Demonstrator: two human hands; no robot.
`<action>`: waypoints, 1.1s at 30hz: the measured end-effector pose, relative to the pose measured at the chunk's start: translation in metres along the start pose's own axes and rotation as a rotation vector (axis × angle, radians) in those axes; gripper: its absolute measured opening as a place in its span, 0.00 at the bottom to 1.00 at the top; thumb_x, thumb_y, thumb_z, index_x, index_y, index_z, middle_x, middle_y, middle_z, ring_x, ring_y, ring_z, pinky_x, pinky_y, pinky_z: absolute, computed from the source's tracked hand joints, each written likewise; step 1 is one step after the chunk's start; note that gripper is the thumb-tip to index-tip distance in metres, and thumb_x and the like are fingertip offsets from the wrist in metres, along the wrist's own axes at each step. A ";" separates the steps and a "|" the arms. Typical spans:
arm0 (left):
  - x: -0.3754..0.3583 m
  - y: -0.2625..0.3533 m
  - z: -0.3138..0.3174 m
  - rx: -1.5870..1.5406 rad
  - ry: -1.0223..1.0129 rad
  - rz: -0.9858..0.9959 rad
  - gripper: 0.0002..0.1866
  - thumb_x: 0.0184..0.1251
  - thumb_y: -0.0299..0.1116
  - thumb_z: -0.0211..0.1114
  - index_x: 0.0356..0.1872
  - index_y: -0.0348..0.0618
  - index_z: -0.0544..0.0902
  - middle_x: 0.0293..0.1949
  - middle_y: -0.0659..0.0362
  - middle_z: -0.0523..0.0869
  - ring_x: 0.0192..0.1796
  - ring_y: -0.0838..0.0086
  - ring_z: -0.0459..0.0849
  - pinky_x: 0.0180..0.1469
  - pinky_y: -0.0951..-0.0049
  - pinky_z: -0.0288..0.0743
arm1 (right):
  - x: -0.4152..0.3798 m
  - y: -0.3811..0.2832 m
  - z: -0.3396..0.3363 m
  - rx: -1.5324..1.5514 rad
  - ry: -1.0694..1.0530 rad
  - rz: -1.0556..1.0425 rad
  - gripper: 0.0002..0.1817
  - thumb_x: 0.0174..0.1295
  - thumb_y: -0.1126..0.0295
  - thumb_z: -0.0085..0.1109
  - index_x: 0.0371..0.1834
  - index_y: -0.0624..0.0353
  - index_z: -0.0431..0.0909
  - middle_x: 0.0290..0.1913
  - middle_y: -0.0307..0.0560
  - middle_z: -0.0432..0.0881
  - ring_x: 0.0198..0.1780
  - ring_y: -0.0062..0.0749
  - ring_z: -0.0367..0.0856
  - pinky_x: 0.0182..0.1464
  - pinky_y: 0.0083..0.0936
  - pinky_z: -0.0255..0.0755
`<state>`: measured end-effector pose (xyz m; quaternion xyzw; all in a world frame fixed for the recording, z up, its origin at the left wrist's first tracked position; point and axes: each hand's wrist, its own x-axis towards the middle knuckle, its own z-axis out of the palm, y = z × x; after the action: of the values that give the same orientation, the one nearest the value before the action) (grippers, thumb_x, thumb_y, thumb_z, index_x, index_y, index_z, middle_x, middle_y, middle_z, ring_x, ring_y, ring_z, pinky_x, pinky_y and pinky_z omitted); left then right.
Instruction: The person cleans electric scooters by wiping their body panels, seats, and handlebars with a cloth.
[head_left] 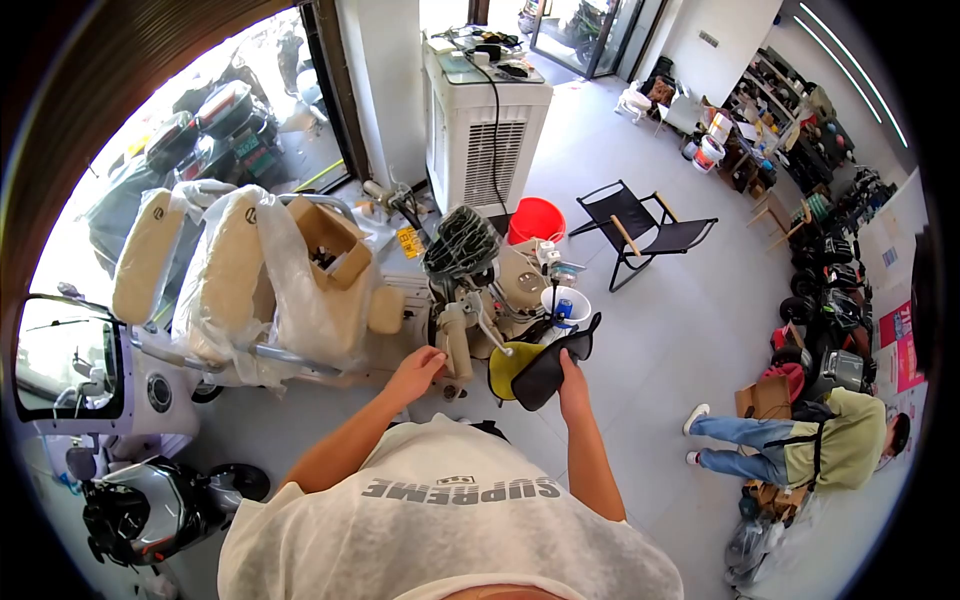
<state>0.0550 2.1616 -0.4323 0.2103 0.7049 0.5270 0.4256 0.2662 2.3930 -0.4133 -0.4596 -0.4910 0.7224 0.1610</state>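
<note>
My right hand point(572, 378) grips a curved black plastic panel point(556, 362) — my left hand point(415, 372), fingers loosely curled, touches the stripped beige scooter frame point(470, 310).

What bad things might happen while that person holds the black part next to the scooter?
1. The right hand grips the black panel by one edge only, so it might slip and drop on the tiled floor.
2. The left hand rests among the scooter's exposed parts; fingers might get pinched or scraped there.
3. The open cardboard box sits tilted on the plastic-wrapped seat and may slide off if bumped.
</note>
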 end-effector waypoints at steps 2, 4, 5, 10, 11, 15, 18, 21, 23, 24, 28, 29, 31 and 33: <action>-0.017 0.020 -0.002 0.237 0.202 0.226 0.15 0.73 0.39 0.59 0.47 0.36 0.80 0.37 0.58 0.84 0.41 0.74 0.83 0.47 0.71 0.77 | -0.038 -0.032 0.013 -0.050 0.083 -0.066 0.32 0.70 0.43 0.54 0.54 0.67 0.78 0.47 0.41 0.83 0.50 0.23 0.77 0.57 0.23 0.68; -0.034 0.055 -0.001 0.241 0.132 0.321 0.14 0.71 0.37 0.62 0.49 0.37 0.79 0.40 0.56 0.84 0.44 0.72 0.83 0.49 0.71 0.76 | -0.075 -0.070 0.032 -0.121 0.000 -0.084 0.30 0.72 0.46 0.52 0.54 0.67 0.77 0.48 0.41 0.82 0.50 0.23 0.76 0.56 0.23 0.68; -0.042 0.073 0.000 0.238 0.075 0.414 0.16 0.68 0.35 0.64 0.51 0.38 0.78 0.44 0.55 0.83 0.47 0.70 0.83 0.52 0.70 0.76 | -0.084 -0.077 0.039 -0.199 -0.095 -0.102 0.28 0.74 0.49 0.49 0.55 0.68 0.76 0.49 0.41 0.81 0.51 0.23 0.75 0.56 0.23 0.68; -0.051 0.122 0.028 0.326 -0.041 0.652 0.23 0.64 0.35 0.69 0.57 0.38 0.75 0.53 0.52 0.78 0.55 0.64 0.79 0.57 0.68 0.73 | -0.075 -0.063 0.077 -0.451 -0.266 -0.349 0.25 0.75 0.52 0.48 0.44 0.68 0.78 0.35 0.50 0.83 0.38 0.33 0.79 0.46 0.31 0.72; -0.046 0.119 0.030 0.353 -0.048 0.685 0.25 0.63 0.35 0.70 0.59 0.39 0.73 0.54 0.52 0.77 0.57 0.62 0.77 0.59 0.67 0.72 | -0.068 -0.055 0.082 -0.549 -0.251 -0.414 0.26 0.75 0.51 0.48 0.43 0.69 0.78 0.35 0.57 0.83 0.39 0.43 0.81 0.45 0.35 0.73; -0.037 0.108 0.028 0.470 -0.003 0.698 0.17 0.64 0.35 0.70 0.48 0.36 0.78 0.44 0.52 0.80 0.47 0.61 0.80 0.51 0.66 0.74 | -0.072 -0.056 0.089 -0.663 -0.226 -0.419 0.29 0.74 0.48 0.46 0.39 0.71 0.78 0.37 0.70 0.81 0.43 0.65 0.80 0.44 0.45 0.73; -0.044 0.107 0.031 0.347 -0.091 0.469 0.12 0.67 0.30 0.67 0.45 0.34 0.78 0.39 0.59 0.81 0.41 0.72 0.79 0.46 0.73 0.72 | -0.079 -0.053 0.084 -0.771 -0.168 -0.429 0.29 0.74 0.49 0.45 0.39 0.71 0.78 0.38 0.69 0.82 0.42 0.64 0.80 0.44 0.46 0.73; -0.049 0.094 0.027 0.027 -0.227 0.250 0.07 0.71 0.30 0.63 0.43 0.38 0.78 0.35 0.65 0.80 0.38 0.82 0.76 0.44 0.79 0.71 | -0.091 -0.059 0.076 -0.877 -0.161 -0.458 0.29 0.74 0.49 0.45 0.36 0.70 0.79 0.37 0.69 0.81 0.42 0.64 0.80 0.43 0.48 0.72; -0.051 0.079 0.026 -0.125 -0.193 0.247 0.07 0.72 0.31 0.62 0.43 0.39 0.79 0.35 0.66 0.79 0.38 0.84 0.75 0.42 0.81 0.69 | -0.102 -0.066 0.077 -0.905 -0.193 -0.453 0.29 0.73 0.49 0.45 0.34 0.70 0.79 0.37 0.69 0.81 0.41 0.64 0.80 0.42 0.50 0.71; -0.050 0.070 0.025 -0.275 -0.161 0.246 0.07 0.74 0.33 0.61 0.43 0.40 0.79 0.34 0.67 0.78 0.38 0.87 0.73 0.40 0.82 0.68 | -0.107 -0.071 0.081 -0.921 -0.236 -0.389 0.30 0.74 0.50 0.45 0.31 0.71 0.79 0.35 0.69 0.81 0.41 0.65 0.79 0.43 0.50 0.71; -0.017 0.034 -0.012 -0.247 0.044 0.201 0.08 0.75 0.33 0.59 0.45 0.40 0.79 0.35 0.68 0.79 0.38 0.85 0.74 0.42 0.82 0.69 | -0.084 -0.045 0.091 -1.099 -0.314 -0.376 0.28 0.73 0.49 0.46 0.45 0.70 0.77 0.46 0.67 0.81 0.51 0.60 0.78 0.51 0.48 0.71; -0.006 0.025 -0.022 -0.246 0.107 0.115 0.08 0.75 0.34 0.59 0.45 0.40 0.79 0.35 0.67 0.79 0.38 0.85 0.74 0.43 0.81 0.69 | -0.073 -0.031 0.093 -1.144 -0.267 -0.518 0.29 0.72 0.48 0.46 0.52 0.68 0.75 0.51 0.66 0.80 0.55 0.58 0.77 0.54 0.46 0.71; 0.011 0.000 -0.040 -0.246 0.178 0.031 0.09 0.75 0.35 0.59 0.46 0.40 0.79 0.35 0.67 0.80 0.38 0.84 0.74 0.43 0.81 0.69 | -0.059 -0.015 0.099 -1.156 -0.298 -0.532 0.31 0.72 0.48 0.46 0.62 0.66 0.69 0.59 0.64 0.77 0.59 0.54 0.76 0.59 0.44 0.70; 0.029 -0.022 -0.052 -0.196 0.210 -0.037 0.12 0.74 0.37 0.60 0.49 0.38 0.78 0.37 0.63 0.82 0.40 0.80 0.78 0.45 0.76 0.71 | -0.050 -0.005 0.105 -1.069 -0.312 -0.593 0.31 0.72 0.47 0.46 0.62 0.66 0.69 0.58 0.64 0.77 0.59 0.56 0.76 0.60 0.43 0.70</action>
<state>-0.0004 2.1456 -0.4588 0.0984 0.6944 0.6047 0.3775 0.2052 2.3027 -0.3734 -0.2100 -0.9083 0.3606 0.0289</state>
